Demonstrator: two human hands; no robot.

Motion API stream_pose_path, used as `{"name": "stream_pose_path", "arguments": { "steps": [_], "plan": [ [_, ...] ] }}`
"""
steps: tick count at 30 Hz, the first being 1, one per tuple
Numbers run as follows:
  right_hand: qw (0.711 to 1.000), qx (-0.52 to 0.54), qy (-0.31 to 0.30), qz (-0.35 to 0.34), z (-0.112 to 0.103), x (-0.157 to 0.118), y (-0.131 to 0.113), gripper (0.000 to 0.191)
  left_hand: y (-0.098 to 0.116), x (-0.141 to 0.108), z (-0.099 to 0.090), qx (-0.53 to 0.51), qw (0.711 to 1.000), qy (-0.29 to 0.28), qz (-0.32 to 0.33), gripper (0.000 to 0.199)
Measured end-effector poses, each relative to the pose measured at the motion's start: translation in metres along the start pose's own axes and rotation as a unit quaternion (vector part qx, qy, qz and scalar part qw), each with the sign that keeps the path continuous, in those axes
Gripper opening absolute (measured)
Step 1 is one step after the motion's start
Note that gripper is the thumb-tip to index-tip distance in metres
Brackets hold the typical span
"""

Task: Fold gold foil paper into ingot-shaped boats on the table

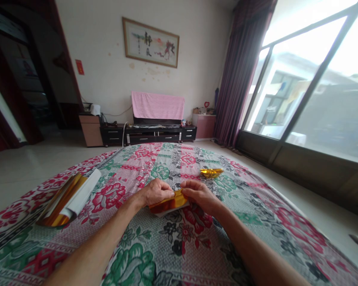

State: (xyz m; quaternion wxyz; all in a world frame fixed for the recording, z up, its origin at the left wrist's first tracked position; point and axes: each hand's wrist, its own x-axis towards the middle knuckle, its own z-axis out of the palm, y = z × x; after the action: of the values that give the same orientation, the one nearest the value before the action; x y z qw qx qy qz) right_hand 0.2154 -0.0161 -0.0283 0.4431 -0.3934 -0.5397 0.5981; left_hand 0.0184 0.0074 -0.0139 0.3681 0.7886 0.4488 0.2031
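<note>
A gold sheet of foil paper (pixel 169 204) with a pale underside is held between both hands, a little above the flowered cloth. My left hand (pixel 158 191) pinches its upper left part between thumb and fingers. At its right end, my right hand (pixel 201 195) is closed on the paper, thumb against fingers. The two hands are close together but apart. Beyond my right hand, a folded gold foil piece (pixel 211 172), shaped like a boat, rests on the cloth.
On the left of the round table (pixel 131 260) lies a loose stack of gold and white sheets (pixel 68 200), partly curled. Farther off stand a low black cabinet (pixel 153 135) and a pink-covered television (pixel 158 105). Windows and a purple curtain (pixel 234 75) are at the right.
</note>
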Motion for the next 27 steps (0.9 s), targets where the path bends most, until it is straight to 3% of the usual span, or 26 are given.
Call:
{"name": "stream_pose_path", "arguments": {
  "steps": [9, 17, 27],
  "plan": [
    [1.000, -0.003, 0.000, 0.002, 0.000, 0.000, 0.002, 0.027, 0.000, 0.000, 0.000, -0.006, 1.000, 0.000, 0.012, 0.029],
    [0.999, -0.016, 0.019, -0.039, 0.003, 0.001, 0.003, 0.027, -0.002, -0.002, -0.003, -0.015, 1.000, -0.004, 0.015, 0.035],
    [0.995, -0.057, 0.064, -0.047, 0.002, 0.003, 0.003, 0.027, -0.011, -0.005, -0.010, -0.070, 0.996, -0.055, -0.026, 0.035]
  ]
}}
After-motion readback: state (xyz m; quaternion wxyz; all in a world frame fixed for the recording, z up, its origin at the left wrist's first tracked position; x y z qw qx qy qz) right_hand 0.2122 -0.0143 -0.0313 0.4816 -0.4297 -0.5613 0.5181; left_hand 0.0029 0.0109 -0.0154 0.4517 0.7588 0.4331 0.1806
